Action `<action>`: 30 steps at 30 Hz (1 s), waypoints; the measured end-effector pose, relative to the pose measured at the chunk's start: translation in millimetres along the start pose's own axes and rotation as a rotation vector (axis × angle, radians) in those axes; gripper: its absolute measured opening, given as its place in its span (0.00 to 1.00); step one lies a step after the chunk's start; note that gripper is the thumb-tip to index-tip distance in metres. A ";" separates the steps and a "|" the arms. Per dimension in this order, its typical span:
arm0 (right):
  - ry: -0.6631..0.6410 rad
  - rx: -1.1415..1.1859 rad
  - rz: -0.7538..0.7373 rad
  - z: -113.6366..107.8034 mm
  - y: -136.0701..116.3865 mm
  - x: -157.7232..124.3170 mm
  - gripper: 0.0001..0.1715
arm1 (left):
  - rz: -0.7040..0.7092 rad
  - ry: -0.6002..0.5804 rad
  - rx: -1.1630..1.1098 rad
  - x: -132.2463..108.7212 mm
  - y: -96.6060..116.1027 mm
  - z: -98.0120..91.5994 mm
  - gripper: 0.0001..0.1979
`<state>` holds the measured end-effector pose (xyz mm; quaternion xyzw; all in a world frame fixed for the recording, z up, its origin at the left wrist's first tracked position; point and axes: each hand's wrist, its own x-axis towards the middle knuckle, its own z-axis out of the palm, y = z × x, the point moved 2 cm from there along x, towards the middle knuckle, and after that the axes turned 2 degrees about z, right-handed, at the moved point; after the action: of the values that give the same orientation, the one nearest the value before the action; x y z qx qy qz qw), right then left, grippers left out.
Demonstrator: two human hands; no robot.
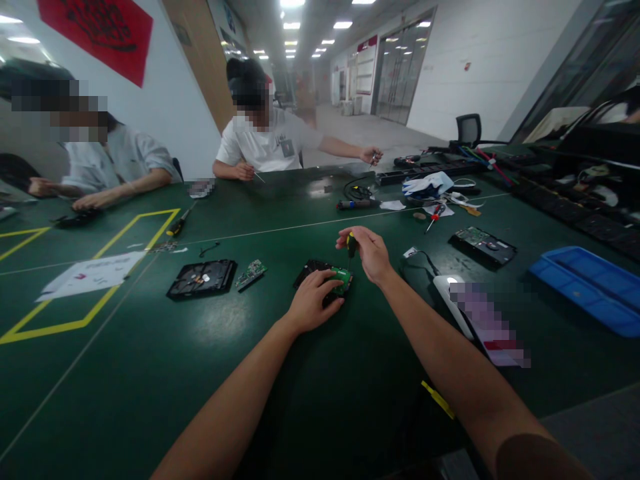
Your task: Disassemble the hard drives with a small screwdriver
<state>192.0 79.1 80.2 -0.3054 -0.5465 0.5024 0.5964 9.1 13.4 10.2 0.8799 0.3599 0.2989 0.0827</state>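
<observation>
A black hard drive with a green circuit board (343, 275) lies on the green table in front of me. My left hand (316, 300) rests over it, fingers bent around its near side and pressing on it. In my right hand (369, 253) is a screwdriver (351, 245) with a black and yellow handle, held upright. Its shaft points down at the board's right part; whether the tip sits in a screw is too small to tell. To the left lie another hard drive (202, 279) and a loose circuit board (251, 275).
A further hard drive (483, 247), a blue tray (590, 287) and a white device (453, 303) with a cable lie to the right. Beyond are a red screwdriver (436, 215) and white gloves (429, 185). Two people (273, 137) sit across the table. White paper (90, 275) lies left.
</observation>
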 end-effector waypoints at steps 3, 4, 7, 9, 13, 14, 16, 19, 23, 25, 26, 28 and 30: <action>0.045 -0.072 -0.016 0.1 2.5 0.4 0.20 | 0.000 -0.006 0.006 0.1 1.0 -0.4 0.22; 0.061 -0.085 -0.019 0.5 3.5 0.4 0.20 | 0.001 -0.009 0.008 0.2 1.4 -0.7 0.22; 0.094 -0.076 -0.029 1.3 5.7 0.2 0.21 | -0.002 -0.012 0.010 0.6 2.1 -1.9 0.22; 0.097 -0.074 -0.044 1.1 5.4 0.2 0.20 | -0.002 -0.013 0.009 1.0 2.3 -2.5 0.22; 0.043 -0.061 -0.043 -0.7 2.4 0.7 0.16 | 0.002 -0.012 0.003 1.1 2.1 -2.3 0.22; 0.018 -0.034 -0.035 -1.1 2.0 0.8 0.16 | 0.001 -0.011 0.004 1.0 1.9 -2.0 0.22; -0.020 0.035 -0.029 -1.6 1.8 1.1 0.18 | -0.001 -0.009 0.007 0.6 1.5 -1.7 0.22; -0.008 0.121 -0.021 -2.2 3.2 1.3 0.16 | 0.002 -0.009 0.005 0.2 1.2 -1.6 0.22; 0.030 0.149 0.027 -1.1 5.6 0.4 0.13 | 0.001 -0.009 -0.003 0.2 0.9 -1.9 0.22; 0.019 0.125 0.031 0.2 5.3 -0.5 0.14 | 0.001 -0.004 -0.006 0.2 0.7 -1.7 0.22; 0.009 0.110 0.030 0.8 5.0 -1.0 0.15 | 0.001 -0.004 -0.006 0.1 0.7 -1.5 0.22; -0.017 0.080 0.022 1.7 4.0 -1.7 0.15 | 0.001 -0.003 -0.002 0.0 0.4 -0.9 0.22; -0.040 0.038 0.006 2.0 2.8 -2.1 0.15 | -0.002 -0.004 0.004 0.0 0.3 -0.3 0.23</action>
<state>189.5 77.6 77.3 -0.2855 -0.5477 0.5206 0.5894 9.1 13.2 10.5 0.8803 0.3614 0.2962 0.0822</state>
